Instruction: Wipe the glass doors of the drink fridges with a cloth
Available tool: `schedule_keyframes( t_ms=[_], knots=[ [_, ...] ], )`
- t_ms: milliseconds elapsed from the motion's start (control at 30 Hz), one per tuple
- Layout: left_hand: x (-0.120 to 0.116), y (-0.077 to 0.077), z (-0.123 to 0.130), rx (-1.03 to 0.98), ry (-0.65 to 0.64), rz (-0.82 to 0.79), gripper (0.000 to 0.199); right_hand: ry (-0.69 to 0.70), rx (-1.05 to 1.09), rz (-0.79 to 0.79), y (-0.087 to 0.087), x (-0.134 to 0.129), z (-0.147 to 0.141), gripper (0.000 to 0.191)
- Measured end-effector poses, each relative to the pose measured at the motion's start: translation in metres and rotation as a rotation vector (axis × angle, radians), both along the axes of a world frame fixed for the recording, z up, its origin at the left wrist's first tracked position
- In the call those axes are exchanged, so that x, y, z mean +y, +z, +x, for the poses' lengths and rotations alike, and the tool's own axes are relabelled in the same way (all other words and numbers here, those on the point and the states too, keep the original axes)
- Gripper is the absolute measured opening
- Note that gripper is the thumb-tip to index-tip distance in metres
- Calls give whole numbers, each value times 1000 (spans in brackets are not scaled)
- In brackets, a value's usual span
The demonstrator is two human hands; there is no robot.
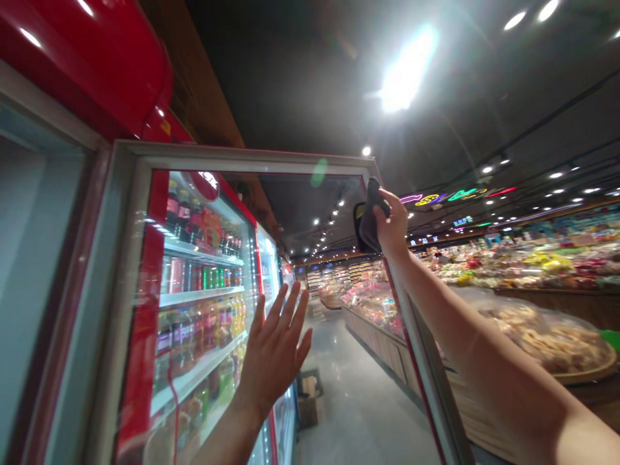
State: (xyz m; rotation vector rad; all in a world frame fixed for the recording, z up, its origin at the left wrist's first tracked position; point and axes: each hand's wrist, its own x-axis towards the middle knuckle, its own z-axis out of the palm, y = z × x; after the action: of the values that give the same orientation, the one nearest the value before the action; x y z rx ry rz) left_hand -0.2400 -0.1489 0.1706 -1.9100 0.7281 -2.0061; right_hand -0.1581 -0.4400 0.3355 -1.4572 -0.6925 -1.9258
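A glass door (pixel 252 160) with a grey frame stands swung out from a red fridge cabinet (pixel 87 58). My right hand (pixel 391 223) is raised at the door's upper outer corner, its fingers wrapped round a dark cloth pressed to the frame edge. The dark cloth (pixel 371 216) covers part of that edge. Lower and further left, my left hand (pixel 278 339) is held up in front of the glass with its fingers spread and nothing in it. Whether its palm touches the glass cannot be told.
Through the glass, another fridge's shelves (pixel 201 298) hold several bottles and cans. A box (pixel 308 400) stands on the grey aisle floor (pixel 353 381). On the right are wooden display counters (pixel 382 342) and a round tray of packaged food (pixel 547 336).
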Motion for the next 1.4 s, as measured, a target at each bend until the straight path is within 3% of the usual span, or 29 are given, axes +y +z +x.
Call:
schedule_keyframes(
  t_ms=[100,167,233,300,400,467,567,633,667,733,800,867,933,967,1067,1133,1200,1300,1333,1400],
  knots=[
    [0,0,-4,9,4,2,74,-375,64,-76,-39,17,-6,53],
    [-1,0,-5,9,13,2,73,-475,65,-207,-61,24,-12,65],
    [-1,0,-5,3,20,5,73,-531,55,-296,-68,24,-16,73],
    [-2,-1,-4,-6,21,3,73,-545,80,-258,-59,23,-17,68],
    [-1,-1,0,-17,12,-9,73,-500,169,-34,-38,33,-14,60],
    [0,-1,3,-15,5,-10,73,-471,170,-16,-37,45,-14,64],
    [2,-2,7,-8,-5,-12,73,-446,50,-340,-66,52,-14,74],
    [3,-3,11,-5,-10,-18,74,-449,-13,-577,-89,42,-12,68],
    [3,-4,13,-3,-11,-21,74,-464,-12,-597,-95,34,-9,62],
    [4,-5,17,0,-9,-22,74,-506,59,-422,-89,21,0,54],
    [5,-5,20,-5,-2,-25,73,-523,174,-131,-65,21,11,50],
    [5,-5,22,-12,6,-21,71,-510,253,36,-40,37,19,51],
    [7,-5,24,-9,10,-14,70,-479,249,10,-32,59,22,54],
    [7,-5,24,-2,11,-10,69,-460,216,-80,-36,69,22,55],
    [9,-7,28,21,22,-10,69,-393,78,-496,-70,75,20,52],
    [10,-10,30,32,48,-14,70,-371,39,-606,-87,62,26,48],
    [10,-12,33,44,90,-19,70,-365,84,-415,-82,50,40,47],
    [12,-14,36,51,154,-20,71,-333,216,-5,-48,59,61,50],
    [13,-14,37,45,167,-18,71,-316,239,55,-38,69,64,51],
    [14,-13,40,35,183,-13,71,-288,210,-4,-33,92,63,51]
  ],
)
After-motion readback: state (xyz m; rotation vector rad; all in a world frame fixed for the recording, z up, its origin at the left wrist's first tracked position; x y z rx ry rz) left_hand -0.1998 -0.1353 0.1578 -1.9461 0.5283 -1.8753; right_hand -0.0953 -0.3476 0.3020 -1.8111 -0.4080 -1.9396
